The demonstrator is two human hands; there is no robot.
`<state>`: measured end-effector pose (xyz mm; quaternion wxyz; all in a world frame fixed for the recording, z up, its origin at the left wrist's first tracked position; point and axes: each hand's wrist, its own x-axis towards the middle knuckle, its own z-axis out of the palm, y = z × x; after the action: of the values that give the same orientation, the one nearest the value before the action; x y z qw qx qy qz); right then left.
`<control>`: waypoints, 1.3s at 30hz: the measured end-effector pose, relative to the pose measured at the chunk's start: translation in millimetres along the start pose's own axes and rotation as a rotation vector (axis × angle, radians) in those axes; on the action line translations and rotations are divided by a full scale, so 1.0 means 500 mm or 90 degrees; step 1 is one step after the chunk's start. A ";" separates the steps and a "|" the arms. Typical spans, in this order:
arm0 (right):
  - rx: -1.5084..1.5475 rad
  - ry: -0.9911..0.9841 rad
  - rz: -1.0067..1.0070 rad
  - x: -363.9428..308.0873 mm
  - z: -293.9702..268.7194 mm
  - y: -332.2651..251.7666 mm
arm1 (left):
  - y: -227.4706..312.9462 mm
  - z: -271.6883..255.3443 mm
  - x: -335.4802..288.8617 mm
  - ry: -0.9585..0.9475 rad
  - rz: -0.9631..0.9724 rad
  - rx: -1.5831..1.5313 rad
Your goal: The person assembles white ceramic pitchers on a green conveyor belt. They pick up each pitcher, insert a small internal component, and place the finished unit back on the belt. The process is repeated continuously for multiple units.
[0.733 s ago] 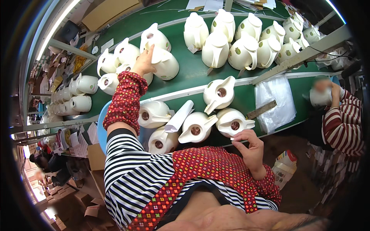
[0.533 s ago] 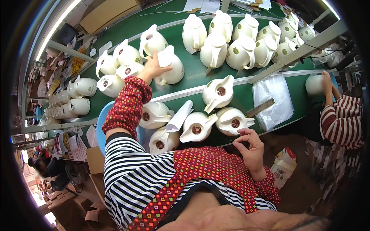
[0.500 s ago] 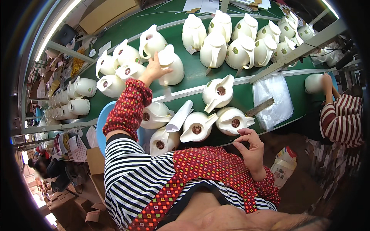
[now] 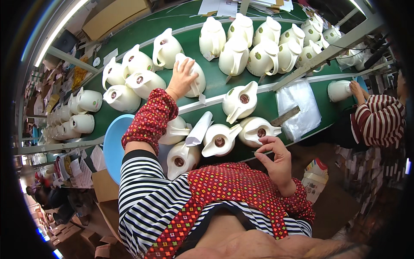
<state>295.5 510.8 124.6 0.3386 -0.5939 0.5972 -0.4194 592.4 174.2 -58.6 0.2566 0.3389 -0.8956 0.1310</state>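
Jug (image 4: 194, 80), cream plastic and lying on its side, sits on the green belt (image 4: 189, 41) just past the pale rail (image 4: 215, 100) that splits the line lengthwise. The left hand (image 4: 181, 77) lies over it, fingers spread wide across its body, palm down; whether it grips or only rests there I cannot tell. The left arm reaches straight out from the shoulder over the near lane, its red patterned sleeve (image 4: 148, 118) crossing above another jug.

Room around the jug is tight on the left, where three more jugs (image 4: 133, 80) crowd close, one nearly touching. To its right a short strip of bare belt opens before a standing cluster of lidded jugs (image 4: 254, 43). Beyond it another jug (image 4: 166, 47) stands near.

On the near lane, five open jugs (image 4: 241, 101) lie tipped, spouts pointing various ways, with a rolled white sheet (image 4: 199, 128) between two of them. A clear bag (image 4: 299, 108) lies flat to the right, a blue bowl (image 4: 113, 144) at the left edge.

The right hand (image 4: 276, 157) hovers by the belt's near edge, just beside one tipped jug, thumb and forefinger pinched narrow on something too thin to make out, the wrist bent back.

Farther right, another person's striped sleeve (image 4: 379, 121) reaches to a jug (image 4: 338, 90).
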 end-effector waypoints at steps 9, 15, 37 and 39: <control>0.057 -0.010 -0.045 0.021 -0.025 -0.059 | -0.070 -0.101 -0.015 0.265 -0.469 -0.714; 0.185 -0.175 -0.099 0.061 -0.004 -0.157 | 0.098 -0.248 0.022 -0.008 -0.477 -1.006; 0.004 -0.341 0.143 0.044 0.082 -0.121 | 0.285 -0.299 0.009 -0.202 -0.441 -0.753; -0.002 -0.347 0.127 0.047 0.084 -0.119 | 0.284 -0.299 0.006 -0.197 -0.448 -0.758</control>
<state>357.3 486.8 162.8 0.5251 -0.6234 0.5407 -0.2079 550.2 338.3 58.7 0.2950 0.4251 -0.6785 -0.5214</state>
